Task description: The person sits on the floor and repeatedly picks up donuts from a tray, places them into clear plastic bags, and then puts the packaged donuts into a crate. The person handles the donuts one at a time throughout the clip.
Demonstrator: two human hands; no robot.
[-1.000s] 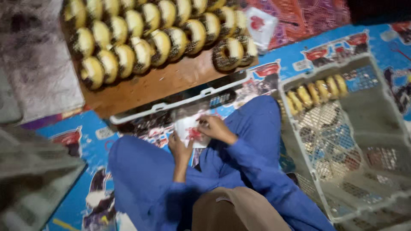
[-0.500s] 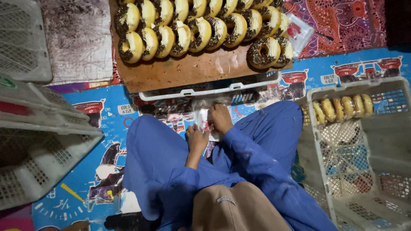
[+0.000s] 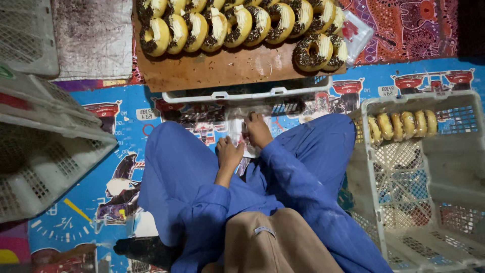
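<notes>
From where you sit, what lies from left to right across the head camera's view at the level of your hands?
Stacked white crates → left hand → clear plastic wrappers → right hand → white crate holding a row of wrapped doughnuts.

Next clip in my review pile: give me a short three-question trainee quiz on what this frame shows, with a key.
1. True or false: the chocolate-sprinkled doughnuts lie in rows on a wooden board.
2. Where do the plain wrapped doughnuts sit? A) on the wooden board B) in the white crate on the person's right C) in the person's lap
3. Fill in: both the left hand and the right hand touch a clear ______ packet on the patterned floor mat.

Key: 1 true; 2 B; 3 plastic.
</notes>
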